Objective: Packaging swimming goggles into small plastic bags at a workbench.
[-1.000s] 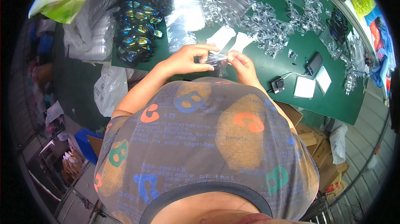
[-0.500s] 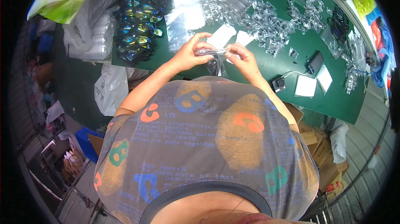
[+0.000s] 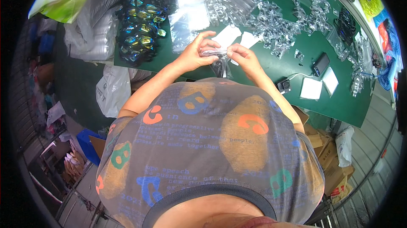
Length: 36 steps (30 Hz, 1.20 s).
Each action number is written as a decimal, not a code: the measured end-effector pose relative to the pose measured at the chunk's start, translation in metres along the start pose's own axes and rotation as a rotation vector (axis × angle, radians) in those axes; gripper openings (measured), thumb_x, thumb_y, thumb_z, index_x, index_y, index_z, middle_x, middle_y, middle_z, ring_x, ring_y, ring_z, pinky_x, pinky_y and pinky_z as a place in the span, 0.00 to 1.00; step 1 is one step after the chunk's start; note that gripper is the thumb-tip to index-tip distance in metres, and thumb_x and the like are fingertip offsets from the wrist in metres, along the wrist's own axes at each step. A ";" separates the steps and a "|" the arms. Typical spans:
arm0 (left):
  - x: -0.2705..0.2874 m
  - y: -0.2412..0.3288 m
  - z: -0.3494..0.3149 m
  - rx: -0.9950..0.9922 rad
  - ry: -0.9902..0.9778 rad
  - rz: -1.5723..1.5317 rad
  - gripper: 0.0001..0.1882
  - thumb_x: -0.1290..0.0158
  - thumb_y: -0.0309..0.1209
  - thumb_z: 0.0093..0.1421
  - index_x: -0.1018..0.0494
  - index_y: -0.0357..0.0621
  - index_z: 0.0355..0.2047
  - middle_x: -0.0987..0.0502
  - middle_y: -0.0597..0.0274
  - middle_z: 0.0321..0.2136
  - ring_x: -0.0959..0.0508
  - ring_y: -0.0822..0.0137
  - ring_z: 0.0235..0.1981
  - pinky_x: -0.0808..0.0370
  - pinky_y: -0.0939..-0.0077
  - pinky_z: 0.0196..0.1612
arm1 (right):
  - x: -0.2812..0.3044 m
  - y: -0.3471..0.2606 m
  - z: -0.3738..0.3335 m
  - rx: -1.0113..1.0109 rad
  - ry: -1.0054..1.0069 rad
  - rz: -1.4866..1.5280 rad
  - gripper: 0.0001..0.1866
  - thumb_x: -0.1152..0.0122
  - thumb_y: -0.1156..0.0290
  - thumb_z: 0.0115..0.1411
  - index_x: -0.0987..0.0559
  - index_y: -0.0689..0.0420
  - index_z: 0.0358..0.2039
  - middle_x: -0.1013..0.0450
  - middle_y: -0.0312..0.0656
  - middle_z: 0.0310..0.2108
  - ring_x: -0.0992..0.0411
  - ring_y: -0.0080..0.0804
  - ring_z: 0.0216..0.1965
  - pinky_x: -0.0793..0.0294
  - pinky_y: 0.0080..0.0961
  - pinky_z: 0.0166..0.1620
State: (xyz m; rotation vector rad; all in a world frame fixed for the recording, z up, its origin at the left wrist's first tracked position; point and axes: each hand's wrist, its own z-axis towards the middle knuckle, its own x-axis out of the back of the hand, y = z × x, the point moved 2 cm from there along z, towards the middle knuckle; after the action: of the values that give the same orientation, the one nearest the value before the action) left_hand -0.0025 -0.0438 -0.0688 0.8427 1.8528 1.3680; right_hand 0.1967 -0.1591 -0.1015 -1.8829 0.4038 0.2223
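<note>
Between my two hands, at the near edge of the table, is a clear plastic bag [image 3: 221, 70] with something dark inside it, which I cannot make out fully. My left hand [image 3: 196, 53] grips the gathered upper edge of the bag between thumb and fingers. On the other side, my right hand [image 3: 246, 59] pinches the same edge with thumb and forefinger. White paper cards [image 3: 227, 36] lie just beyond my fingers. To the left of them is a stack of flat clear bags [image 3: 185, 20].
Dark swim goggles [image 3: 142, 29] with shiny coloured lenses are heaped at the left. Many small clear plastic pieces [image 3: 275, 26] spread over the far side of the green table [image 3: 339, 110]. At the right lie a small black device [image 3: 283, 85], a black box [image 3: 321, 63] and a white pad [image 3: 310, 88].
My right hand has shifted slightly left along the bag's edge, nearer my left hand. The edge is now more bunched between the fingers. My left hand has barely moved.
</note>
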 end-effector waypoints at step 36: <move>0.008 0.001 0.003 -0.027 0.033 0.010 0.44 0.36 0.20 0.55 0.47 0.49 0.68 0.24 0.57 0.51 0.22 0.67 0.50 0.23 0.71 0.53 | -0.008 -0.011 0.015 0.044 -0.070 -0.127 0.07 0.37 0.70 0.66 0.17 0.60 0.39 0.26 0.30 0.38 0.29 0.20 0.43 0.32 0.19 0.50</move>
State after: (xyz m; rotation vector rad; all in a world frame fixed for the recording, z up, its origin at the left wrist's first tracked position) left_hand -0.0049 -0.0353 -0.0691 0.8215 1.8534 1.4174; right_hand 0.1943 -0.1398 -0.0941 -1.8442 0.2386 0.1914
